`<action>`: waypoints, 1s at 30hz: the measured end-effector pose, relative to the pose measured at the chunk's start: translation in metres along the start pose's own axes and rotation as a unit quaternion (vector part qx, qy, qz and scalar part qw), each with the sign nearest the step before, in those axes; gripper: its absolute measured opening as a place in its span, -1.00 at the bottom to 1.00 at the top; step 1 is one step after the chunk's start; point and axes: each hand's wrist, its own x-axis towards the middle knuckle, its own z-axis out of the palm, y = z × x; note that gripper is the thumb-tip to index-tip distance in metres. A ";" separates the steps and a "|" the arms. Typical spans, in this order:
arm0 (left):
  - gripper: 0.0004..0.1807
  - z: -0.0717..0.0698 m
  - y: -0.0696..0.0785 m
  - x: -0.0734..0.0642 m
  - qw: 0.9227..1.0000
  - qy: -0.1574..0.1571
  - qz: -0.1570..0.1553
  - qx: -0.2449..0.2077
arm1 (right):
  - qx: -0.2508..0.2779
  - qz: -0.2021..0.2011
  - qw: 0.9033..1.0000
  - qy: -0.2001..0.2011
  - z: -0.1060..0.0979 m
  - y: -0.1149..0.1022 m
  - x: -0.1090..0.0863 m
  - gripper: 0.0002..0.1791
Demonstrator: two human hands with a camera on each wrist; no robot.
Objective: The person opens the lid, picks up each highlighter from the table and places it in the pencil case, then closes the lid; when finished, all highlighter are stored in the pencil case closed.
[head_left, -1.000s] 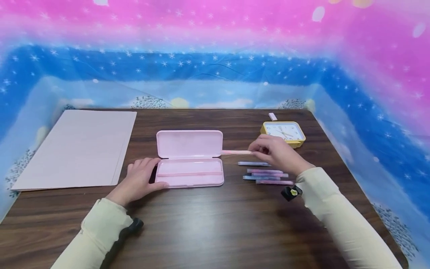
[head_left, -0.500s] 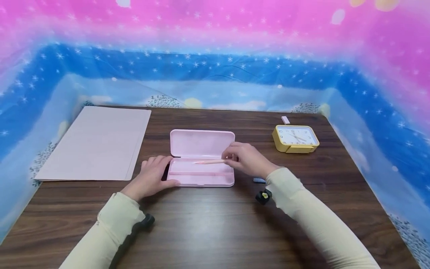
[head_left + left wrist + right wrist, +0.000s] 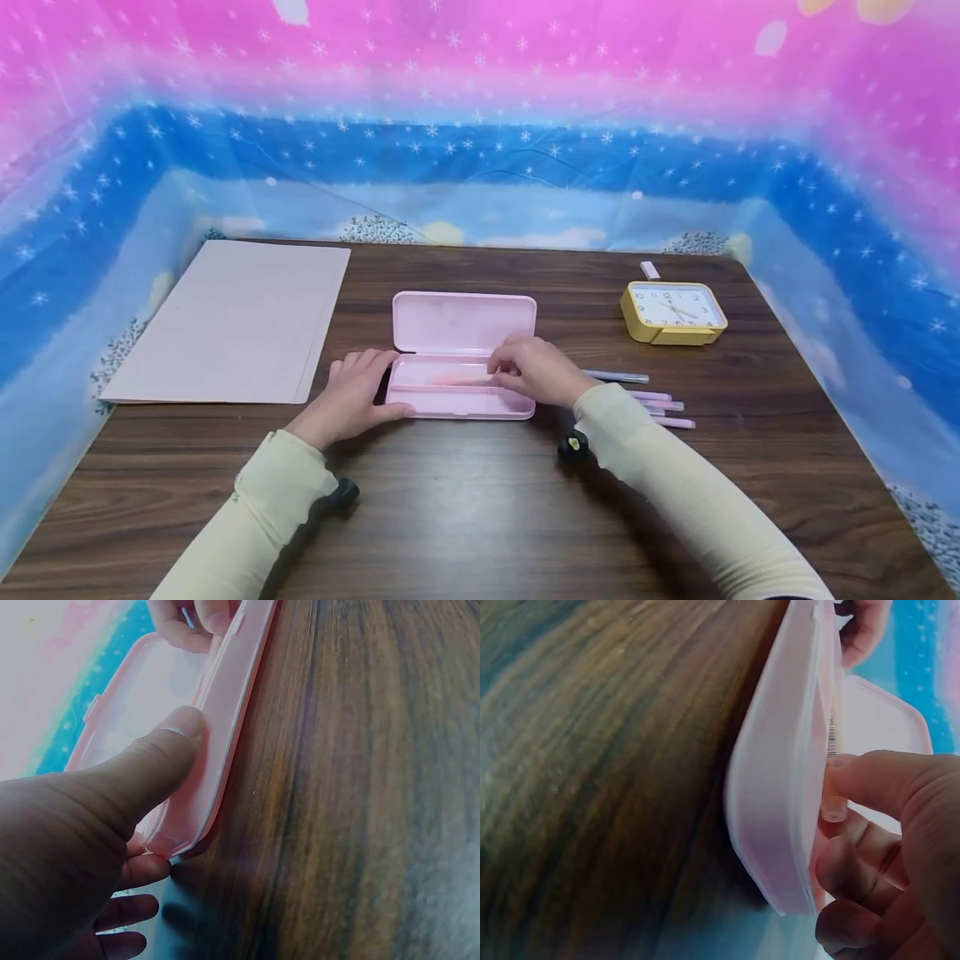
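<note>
At 12 o'clock, the cloth (image 3: pixel 465 158) is banded pink and blue with white snowflakes. The table (image 3: pixel 457 508) is streaked dark brown. Plain pink is shown by the pencil case (image 3: pixel 463 323), pale peach by the pen (image 3: pixel 472 380) at centre, yellow by the clock frame (image 3: pixel 684 337) at 3 o'clock.

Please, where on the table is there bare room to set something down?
The table is bare in front of the pencil case, between the sleeves, and between its lid and the yellow clock. Crowded: right of the case, around the right hand and pens.
</note>
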 end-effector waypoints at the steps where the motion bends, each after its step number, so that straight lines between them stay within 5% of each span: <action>1: -0.05 0.000 0.001 0.000 1.000 -0.001 0.000 0.000 | -0.001 0.000 1.000 -0.005 0.001 0.000 0.000 -0.88; 17: -0.07 0.005 0.006 0.003 1.000 0.001 0.007 -0.016 | 0.008 0.009 1.000 -0.022 -0.008 0.004 -0.009 -0.84; 30: -0.07 0.000 0.002 0.000 1.000 0.005 0.010 -0.013 | 0.029 0.031 0.998 0.054 -0.070 0.030 -0.053 -0.80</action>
